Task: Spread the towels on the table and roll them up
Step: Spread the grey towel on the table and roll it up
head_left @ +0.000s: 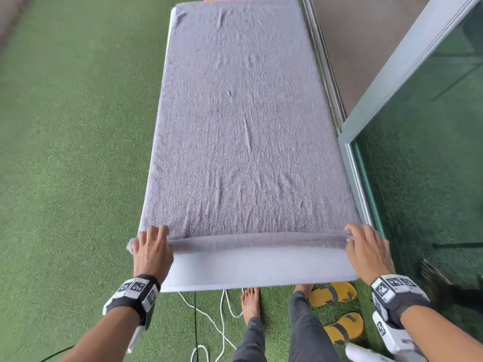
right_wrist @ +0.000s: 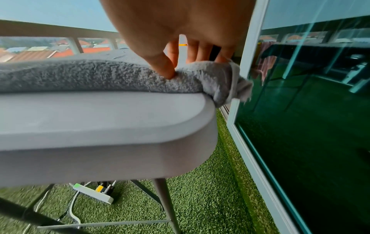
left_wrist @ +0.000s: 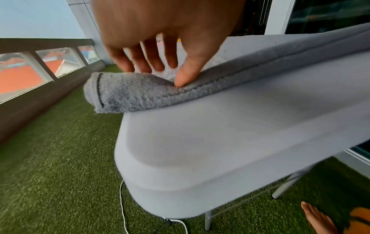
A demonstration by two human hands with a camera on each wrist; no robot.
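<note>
Grey towel (head_left: 243, 121) covers white table (head_left: 256, 270) on green turf (head_left: 73, 152).

A grey towel (head_left: 243, 131) of looped, nubby terry cloth, matt and lightly creased, stitched along its hem, covers a table (head_left: 258, 270) of smooth, matt pale-grey plastic on painted metal legs; below the hands (head_left: 153, 250) lies rough green artificial turf (head_left: 65, 152), and beside the right hand (head_left: 368, 250) a glossy tinted glass door (head_left: 431, 152) in a smooth metal frame

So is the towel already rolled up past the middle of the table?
No, the towel has only a thin roll at the near edge, the rest lying flat on the table.
</note>
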